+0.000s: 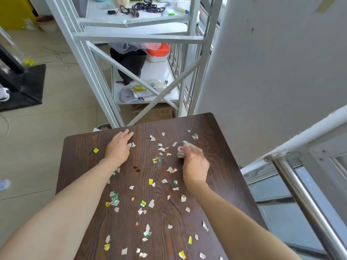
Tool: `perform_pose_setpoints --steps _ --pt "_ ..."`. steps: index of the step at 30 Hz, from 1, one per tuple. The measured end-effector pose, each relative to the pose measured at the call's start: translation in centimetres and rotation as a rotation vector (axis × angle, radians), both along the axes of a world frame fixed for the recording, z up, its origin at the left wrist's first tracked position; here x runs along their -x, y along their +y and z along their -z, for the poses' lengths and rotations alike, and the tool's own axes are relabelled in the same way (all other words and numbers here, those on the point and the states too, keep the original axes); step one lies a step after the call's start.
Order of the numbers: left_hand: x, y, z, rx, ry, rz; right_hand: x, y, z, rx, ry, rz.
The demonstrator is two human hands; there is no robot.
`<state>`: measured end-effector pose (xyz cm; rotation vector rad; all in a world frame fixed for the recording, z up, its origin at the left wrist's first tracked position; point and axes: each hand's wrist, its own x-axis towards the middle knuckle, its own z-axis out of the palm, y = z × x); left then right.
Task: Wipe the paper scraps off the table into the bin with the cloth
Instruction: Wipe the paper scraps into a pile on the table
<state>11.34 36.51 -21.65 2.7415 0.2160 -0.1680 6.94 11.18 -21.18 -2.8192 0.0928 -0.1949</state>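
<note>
Both hands are over the far half of the table (221,177), the one place from which a sweep can begin. Left hand (118,147): palm down, fingers straight, lying flat on the wood near the far left corner; it holds nothing. Just beyond that corner, at floor level, a dark round rim shows at the table edge, most likely the bin (102,127), though only a sliver is visible. Left hand is therefore the nearer of the two to the bin.

Paper scraps (150,203) lie scattered across nearly the whole tabletop, from the far edge to the near edge; one yellow piece sits apart, left of the left hand. Most of the scatter lies between the two forearms and nearer the onlooker than either hand.

Right hand (195,164): fingers curled round a small bunched cloth (181,151), pale and blurred, held at or just above the surface on the far right side. A few scraps lie beyond and to the right of it.

Controlling relation: bin lies to the far left, cloth on the right, scraps between and behind. Judged from this layout, the stroke must run right to left across the board toward the far left corner. No clearing is evident yet.
</note>
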Motion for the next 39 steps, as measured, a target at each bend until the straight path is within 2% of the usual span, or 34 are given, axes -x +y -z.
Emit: perform_pose_setpoints --steps 4,8,15,20,23,30,35,39 --pt "0.2 0.5 0.0 0.032 0.012 0.03 2.6 4.4 -0.3 -0.037 0.003 -0.155" --pt "0.3 1.0 -0.2 0.071 0.019 0.056 2.0 4.2 -1.1 -0.014 -0.074 -0.292" --pt "0.1 1.8 0.4 0.123 -0.031 0.045 -5.4 -2.4 -3.0 -0.137 -0.173 -0.04" --pt "0.1 2.0 1.1 0.127 -0.074 0.05 -9.8 -3.9 -0.5 -0.092 0.116 0.181" --pt "0.1 2.1 1.2 0.134 -0.085 0.041 -9.3 -1.8 -0.3 -0.08 0.114 0.203" --pt "0.3 1.9 0.9 0.125 -0.087 0.04 -3.7 5.1 0.6 -0.146 -0.004 -0.019" --pt "0.4 1.8 0.7 0.134 -0.072 0.055 0.7 7.9 0.5 -0.172 0.045 -0.235" --pt "0.6 1.8 0.6 0.151 -0.066 0.059 -0.2 7.1 -0.9 -0.199 0.098 -0.37"
